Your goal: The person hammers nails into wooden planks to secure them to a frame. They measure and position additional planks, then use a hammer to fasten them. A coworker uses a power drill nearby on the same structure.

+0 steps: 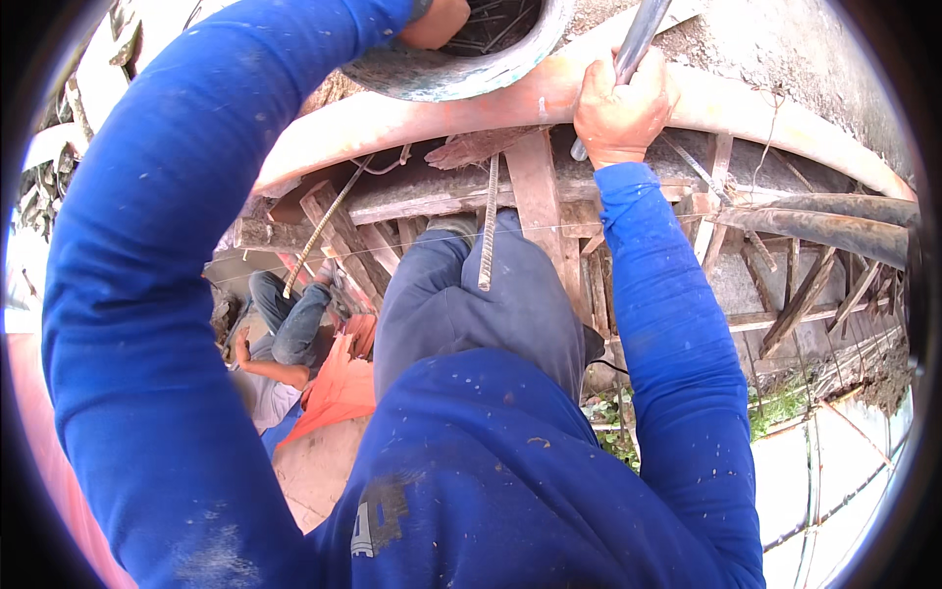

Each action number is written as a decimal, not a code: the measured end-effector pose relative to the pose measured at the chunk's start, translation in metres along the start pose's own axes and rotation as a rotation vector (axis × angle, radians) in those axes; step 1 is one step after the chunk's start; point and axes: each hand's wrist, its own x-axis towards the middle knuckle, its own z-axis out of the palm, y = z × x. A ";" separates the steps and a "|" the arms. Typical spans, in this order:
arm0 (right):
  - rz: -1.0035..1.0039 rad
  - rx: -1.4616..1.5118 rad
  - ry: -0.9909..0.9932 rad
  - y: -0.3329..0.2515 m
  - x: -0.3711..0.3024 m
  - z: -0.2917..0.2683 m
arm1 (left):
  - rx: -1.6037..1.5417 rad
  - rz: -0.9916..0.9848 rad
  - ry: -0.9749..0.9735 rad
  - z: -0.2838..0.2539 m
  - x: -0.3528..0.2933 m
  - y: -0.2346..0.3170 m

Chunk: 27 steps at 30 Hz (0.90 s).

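My right hand (pixel 620 108) is closed around a grey metal bar (pixel 640 37) that rises out of the top of the frame, in front of a curved pale red form board (pixel 471 108). My left hand (pixel 434 24) reaches up at the top edge, at the rim of a round metal pan (pixel 461 74) that holds thin wire pieces; its fingers are hidden behind the rim. Both arms wear blue sleeves. A ribbed steel rod (pixel 488 221) hangs down in front of my knee.
Rough timber braces and planks (pixel 535 196) run under the curved board. Dark pipes (pixel 834 226) lie to the right. Below left, another person (pixel 280 339) in jeans crouches beside an orange cloth (pixel 339 388). Concrete surface (pixel 785 49) at upper right.
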 end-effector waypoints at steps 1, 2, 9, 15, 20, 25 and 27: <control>-0.040 0.008 0.016 -0.003 -0.001 0.002 | 0.345 0.169 -0.019 0.003 -0.006 -0.003; 0.014 0.089 -0.010 -0.002 -0.003 0.005 | 0.688 0.343 -0.038 0.006 -0.009 -0.010; 0.030 0.096 -0.034 0.001 0.000 0.007 | 0.072 -0.057 0.355 -0.051 -0.064 -0.020; 0.075 0.126 -0.081 0.000 -0.001 0.004 | 0.515 0.120 0.132 -0.056 -0.060 -0.014; 0.073 0.131 -0.064 0.002 -0.002 0.005 | 0.171 -0.004 -0.004 -0.041 -0.056 -0.002; 0.046 0.146 -0.063 -0.001 0.000 0.003 | 0.024 0.066 -0.029 0.011 -0.019 -0.007; 0.057 0.147 -0.065 0.001 -0.003 0.005 | -0.105 0.003 -0.061 0.007 -0.025 0.000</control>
